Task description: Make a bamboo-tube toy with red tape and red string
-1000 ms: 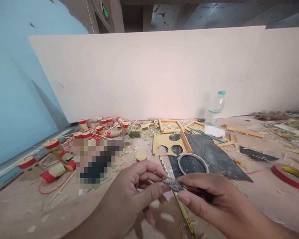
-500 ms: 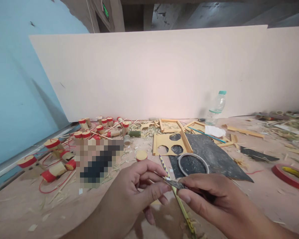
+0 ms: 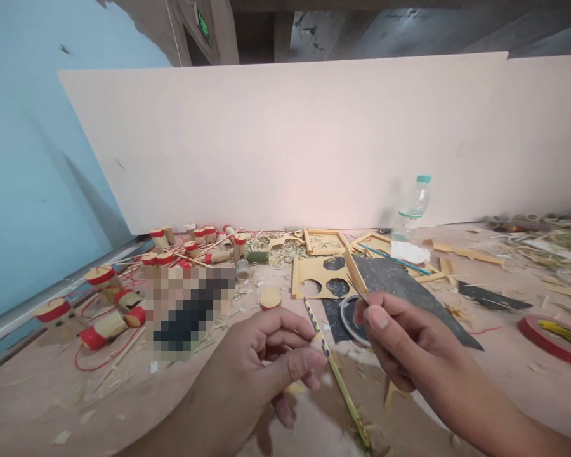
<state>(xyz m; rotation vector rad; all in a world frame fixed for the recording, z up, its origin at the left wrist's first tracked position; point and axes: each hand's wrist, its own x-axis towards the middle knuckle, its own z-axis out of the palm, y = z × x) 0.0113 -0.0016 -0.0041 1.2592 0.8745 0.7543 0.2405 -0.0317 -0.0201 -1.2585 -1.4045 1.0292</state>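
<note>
My left hand (image 3: 271,362) is low in the middle, thumb and fingertips brought together in a pinch. A tiny pale bit may sit between the tips, too small to make out. Right beside those fingertips runs a yellow patterned stick (image 3: 345,387), slanting down toward the table's near edge. To the right, my right hand (image 3: 404,343) pinches a thin dark blade (image 3: 360,292), seen almost edge-on, its point up and left. Behind that hand, a grey-white ring (image 3: 349,317) is partly hidden. A small drum-like cylinder (image 3: 271,297) with a pale top stands beyond my left hand.
Several red-banded bamboo pieces (image 3: 99,276) with red strings crowd the left. Wooden frames (image 3: 328,276) and a dark sheet (image 3: 400,292) lie ahead. A plastic bottle (image 3: 412,209) leans by the white board (image 3: 285,139). Red tape (image 3: 528,327) lies right among shavings.
My right hand has drawn the blade away from my left fingertips, up and to the right, turning it edge-on. My left hand has stayed nearly still.
</note>
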